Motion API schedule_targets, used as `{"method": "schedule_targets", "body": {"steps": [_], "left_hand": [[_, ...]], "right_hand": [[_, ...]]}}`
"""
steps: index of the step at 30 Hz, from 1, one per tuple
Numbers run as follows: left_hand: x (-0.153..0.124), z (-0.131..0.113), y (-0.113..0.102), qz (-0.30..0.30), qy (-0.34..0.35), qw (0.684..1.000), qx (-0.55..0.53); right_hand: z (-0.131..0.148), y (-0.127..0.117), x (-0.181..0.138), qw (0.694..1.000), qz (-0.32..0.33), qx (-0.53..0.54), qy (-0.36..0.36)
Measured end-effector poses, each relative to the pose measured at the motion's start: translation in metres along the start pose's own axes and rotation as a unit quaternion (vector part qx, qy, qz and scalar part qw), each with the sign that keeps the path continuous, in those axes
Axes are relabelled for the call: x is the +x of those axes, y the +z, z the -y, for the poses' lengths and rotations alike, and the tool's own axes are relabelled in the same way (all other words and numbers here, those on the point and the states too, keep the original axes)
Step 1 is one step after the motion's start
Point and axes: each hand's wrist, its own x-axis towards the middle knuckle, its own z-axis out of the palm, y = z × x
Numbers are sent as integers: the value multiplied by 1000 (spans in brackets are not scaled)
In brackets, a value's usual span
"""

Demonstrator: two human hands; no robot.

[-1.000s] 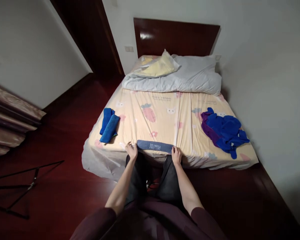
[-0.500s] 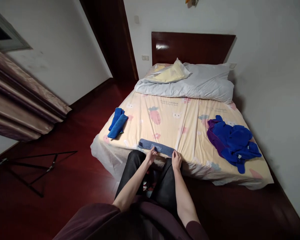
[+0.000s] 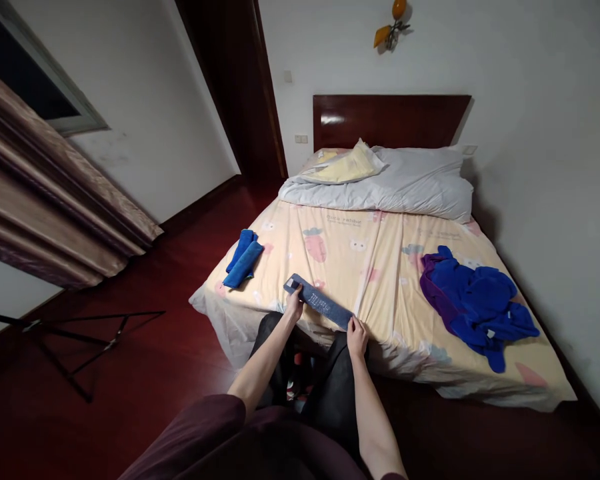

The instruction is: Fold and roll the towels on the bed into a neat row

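A folded grey-blue towel (image 3: 319, 303) with white lettering lies as a long strip at the near edge of the bed (image 3: 380, 267). My left hand (image 3: 295, 305) grips its left end, fingers closed on the cloth. My right hand (image 3: 357, 333) pinches its right end at the mattress edge. Two rolled blue towels (image 3: 243, 260) sit near the bed's left edge. A heap of blue and purple cloths (image 3: 477, 300) lies on the right side of the bed.
A grey duvet (image 3: 395, 180) and a yellow pillow (image 3: 343, 167) are bunched by the dark headboard (image 3: 390, 120). A black tripod stand (image 3: 70, 340) lies on the red wood floor to the left. Curtains (image 3: 45, 207) hang far left. A wall runs along the right.
My view has tilted up and turned left. My left hand slid along the folded towel and now holds its left end, and the strip has turned to lie at a slant.
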Motion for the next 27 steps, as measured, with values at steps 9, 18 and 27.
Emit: {"method": "schedule_targets", "body": {"steps": [9, 18, 27], "left_hand": [[-68, -39, 48, 267, 204, 918, 211], [-136, -89, 61, 449, 309, 785, 294], [-115, -156, -5, 412, 373, 777, 298]], "right_hand": [[67, -59, 14, 978, -157, 116, 78], [234, -86, 74, 943, 218, 240, -81], [325, -32, 59, 925, 212, 298, -103]]}}
